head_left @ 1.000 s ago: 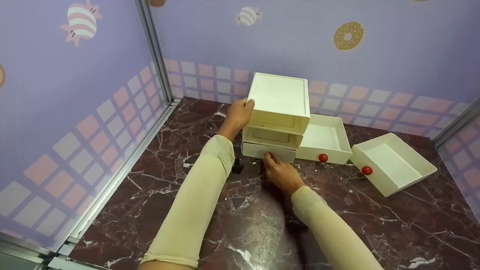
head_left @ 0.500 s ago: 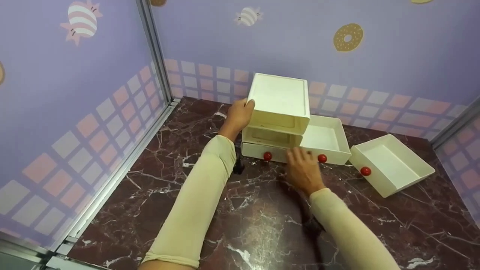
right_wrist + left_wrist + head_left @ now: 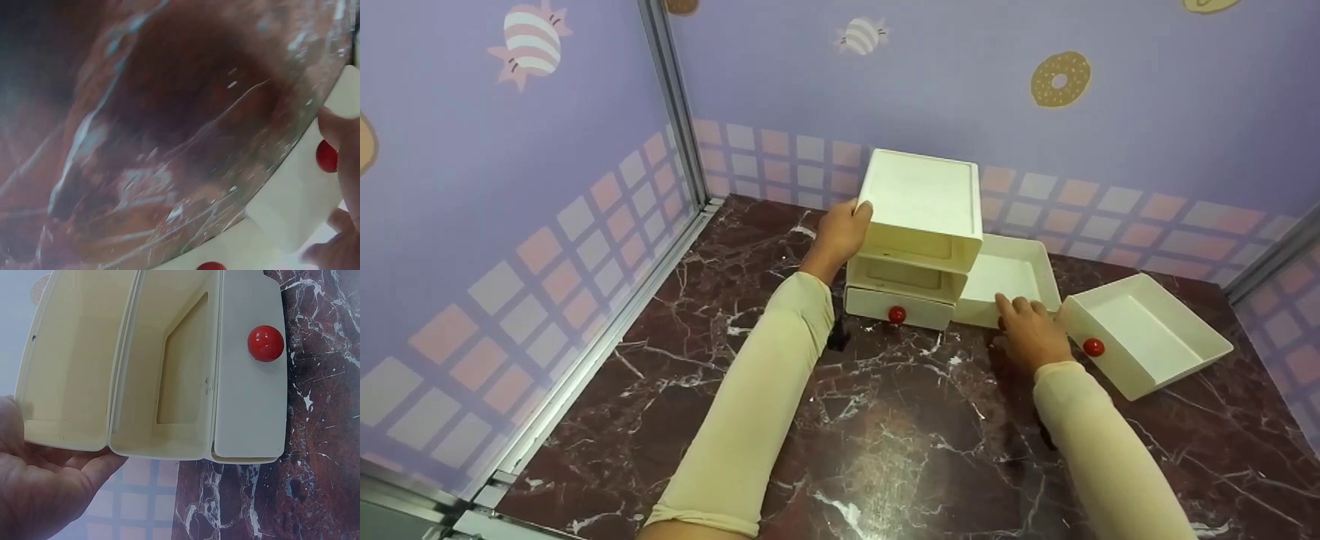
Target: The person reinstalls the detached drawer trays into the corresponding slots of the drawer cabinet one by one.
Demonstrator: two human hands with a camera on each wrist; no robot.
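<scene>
A white desktop drawer cabinet [image 3: 922, 191] stands against the back wall, its two upper slots without drawers. My left hand [image 3: 840, 232] holds its upper left side, thumb over the top edge. The bottom drawer [image 3: 870, 304] sits in the cabinet; its red knob [image 3: 265, 343] shows in the left wrist view. To the cabinet's right lies a loose white drawer [image 3: 997, 277]. My right hand [image 3: 1031, 337] is at this drawer's front, fingertips near the rim, thumb near the knob [image 3: 326, 156] in the right wrist view. A firm grip is not visible there.
A second loose drawer [image 3: 1155, 326] lies angled at the right, knob facing front left. Everything stands on a dark red marbled tabletop [image 3: 840, 435]. A patterned wall [image 3: 780, 75] closes off the back, and a metal-framed panel [image 3: 585, 202] bounds the left side.
My right hand has let go of the bottom drawer's knob and moved right to the nearer loose drawer's front. The left hand stays on the cabinet.
</scene>
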